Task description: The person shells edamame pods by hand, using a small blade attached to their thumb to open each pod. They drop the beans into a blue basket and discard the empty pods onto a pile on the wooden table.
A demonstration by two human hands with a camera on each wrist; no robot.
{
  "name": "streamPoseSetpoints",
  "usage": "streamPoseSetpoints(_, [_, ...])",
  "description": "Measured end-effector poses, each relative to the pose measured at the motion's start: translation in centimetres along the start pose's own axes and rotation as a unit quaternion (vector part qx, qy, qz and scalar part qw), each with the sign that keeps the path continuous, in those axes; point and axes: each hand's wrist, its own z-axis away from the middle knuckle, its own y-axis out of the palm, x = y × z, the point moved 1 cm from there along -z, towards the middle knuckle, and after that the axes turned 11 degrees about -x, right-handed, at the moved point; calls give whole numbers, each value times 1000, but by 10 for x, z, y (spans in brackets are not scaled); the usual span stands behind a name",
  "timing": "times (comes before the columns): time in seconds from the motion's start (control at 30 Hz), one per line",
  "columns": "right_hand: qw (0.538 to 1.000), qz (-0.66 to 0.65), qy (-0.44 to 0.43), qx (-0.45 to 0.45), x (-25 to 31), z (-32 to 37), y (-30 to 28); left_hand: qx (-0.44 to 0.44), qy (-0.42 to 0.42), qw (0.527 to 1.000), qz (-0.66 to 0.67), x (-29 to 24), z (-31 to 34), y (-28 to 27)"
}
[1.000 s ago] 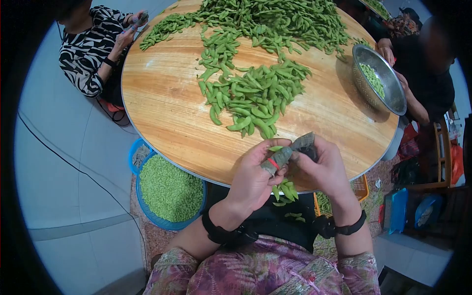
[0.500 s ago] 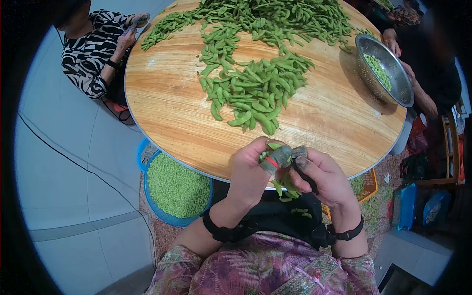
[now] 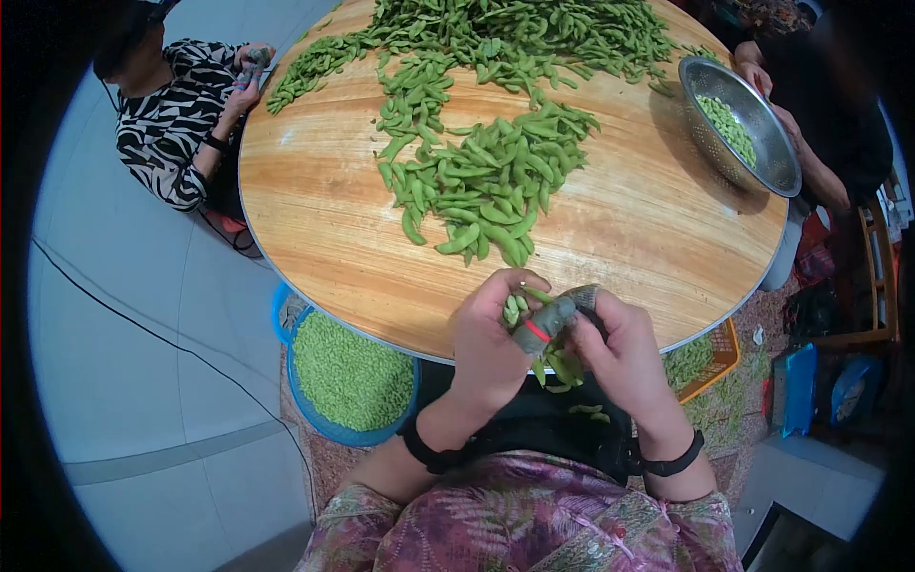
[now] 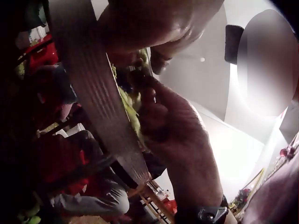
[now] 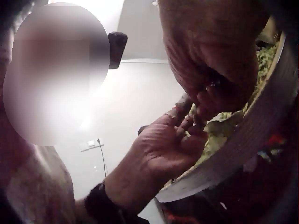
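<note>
At the near edge of the round wooden table (image 3: 648, 229), both hands meet. The left hand (image 3: 491, 343), its thumb wrapped in grey with a red band, has fingers curled round several green beans (image 3: 515, 308). The right hand (image 3: 624, 357), also with a grey-wrapped digit, pinches at green pods (image 3: 564, 366) beside the left thumb; exact contact is hidden. In the left wrist view the right hand (image 4: 173, 126) is dark against the pods. In the right wrist view the left hand (image 5: 159, 149) shows its palm, close to the right hand (image 5: 215, 51).
Pods lie in a pile (image 3: 496, 181) mid-table and a larger heap (image 3: 534, 33) at the far side. A metal colander (image 3: 739, 129) holds beans at right. Below the table are a blue basin of beans (image 3: 351, 372) and an orange crate (image 3: 720, 360). Two people sit at the table.
Beans now show within the curled left fingers. The right hand has shifted slightly beside the left thumb, and the head view has moved a little.
</note>
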Motion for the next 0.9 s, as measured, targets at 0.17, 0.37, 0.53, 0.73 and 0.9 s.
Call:
streamPoseSetpoints(0.17, [964,200,-170,-50,7,-3,-3,-86,72,989,-96,6,2,2])
streamPoseSetpoints(0.37, [989,-43,134,55,5,-7,-9,-9,43,997,-62,1,3,-1])
streamPoseSetpoints(0.53, [998,63,-29,-2,-5,-5,0,-39,29,998,-34,2,4,0])
streamPoseSetpoints(0.73, [991,-43,118,35,6,-9,-5,-17,50,993,-107,-7,2,-4])
streamPoseSetpoints(0.9, [996,-28,79,-8,10,-11,1,-5,3,999,48,-2,-6,-4])
